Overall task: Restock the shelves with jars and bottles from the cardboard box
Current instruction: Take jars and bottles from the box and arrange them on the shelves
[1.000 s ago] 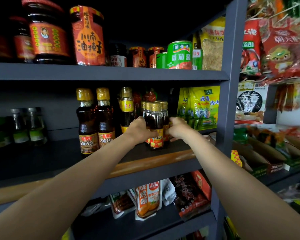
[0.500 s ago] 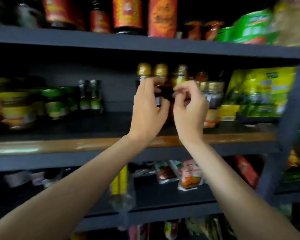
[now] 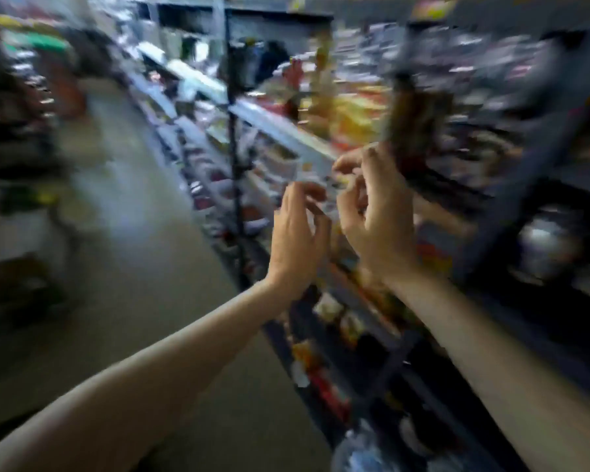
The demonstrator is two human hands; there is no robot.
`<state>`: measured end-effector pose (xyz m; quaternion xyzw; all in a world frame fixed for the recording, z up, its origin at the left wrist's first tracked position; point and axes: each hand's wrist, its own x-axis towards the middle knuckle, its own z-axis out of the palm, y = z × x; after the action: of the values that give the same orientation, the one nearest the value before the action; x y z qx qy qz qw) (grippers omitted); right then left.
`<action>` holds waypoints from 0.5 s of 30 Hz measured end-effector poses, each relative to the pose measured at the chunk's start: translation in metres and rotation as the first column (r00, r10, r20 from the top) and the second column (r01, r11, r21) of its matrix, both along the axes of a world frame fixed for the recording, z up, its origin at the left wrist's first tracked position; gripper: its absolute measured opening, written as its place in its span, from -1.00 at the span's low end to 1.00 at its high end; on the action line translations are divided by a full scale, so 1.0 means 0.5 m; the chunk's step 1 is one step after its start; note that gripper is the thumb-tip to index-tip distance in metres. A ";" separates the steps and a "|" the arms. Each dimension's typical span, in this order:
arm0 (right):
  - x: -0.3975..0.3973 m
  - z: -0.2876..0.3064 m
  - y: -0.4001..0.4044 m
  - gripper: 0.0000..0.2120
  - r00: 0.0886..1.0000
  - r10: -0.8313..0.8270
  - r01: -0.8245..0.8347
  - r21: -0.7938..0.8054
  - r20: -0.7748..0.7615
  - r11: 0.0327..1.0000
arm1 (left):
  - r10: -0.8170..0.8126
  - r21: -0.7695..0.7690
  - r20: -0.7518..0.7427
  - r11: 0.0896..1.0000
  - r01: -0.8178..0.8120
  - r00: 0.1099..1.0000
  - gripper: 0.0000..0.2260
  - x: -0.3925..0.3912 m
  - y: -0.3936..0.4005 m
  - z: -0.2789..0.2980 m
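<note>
Hovering raised beside blurred shelves (image 3: 286, 134) — left hand (image 3: 297, 240), right hand (image 3: 378, 229), grips loose, empty.

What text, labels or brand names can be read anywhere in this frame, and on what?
None can be read: motion blur smears the whole head view.
Packets on the shelves: labels blurred to streaks of colour.
Dark bottle above the right hand: label unreadable.
The left hand carries no text.
</note>
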<state>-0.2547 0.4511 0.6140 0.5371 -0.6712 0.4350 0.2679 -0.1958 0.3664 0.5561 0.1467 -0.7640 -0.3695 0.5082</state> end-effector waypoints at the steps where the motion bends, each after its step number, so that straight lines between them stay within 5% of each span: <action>1: 0.013 -0.033 -0.087 -0.76 0.999 0.040 -0.043 0.082 0.033 0.996 | 0.072 0.058 0.081 0.995 -0.077 0.994 -0.79 0.034 -0.081 -0.044; 4: 0.068 -0.120 -0.313 -0.72 0.982 0.139 -0.176 0.362 0.126 0.916 | 0.270 0.200 0.348 0.914 -0.353 0.898 -0.76 0.158 -0.278 -0.155; 8: 0.131 -0.198 -0.549 -0.75 0.944 0.268 -0.318 0.750 0.193 0.580 | 0.386 0.289 0.553 0.743 -0.604 0.739 -0.74 0.305 -0.472 -0.237; 11: 0.179 -0.232 -0.700 -0.75 0.890 0.396 -0.378 0.851 0.226 0.364 | 0.413 0.332 0.619 0.634 -0.699 0.668 -0.73 0.372 -0.576 -0.264; 15: 0.218 -0.271 -0.898 -0.76 0.808 0.542 -0.400 0.890 0.229 0.220 | 0.422 0.372 0.665 0.529 -0.763 0.616 -0.72 0.410 -0.734 -0.294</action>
<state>-0.1459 0.0019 0.4785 0.7958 -0.5801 0.0178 -0.1728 0.0091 -0.0006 0.4089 0.6570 -0.5945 -0.3442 0.3106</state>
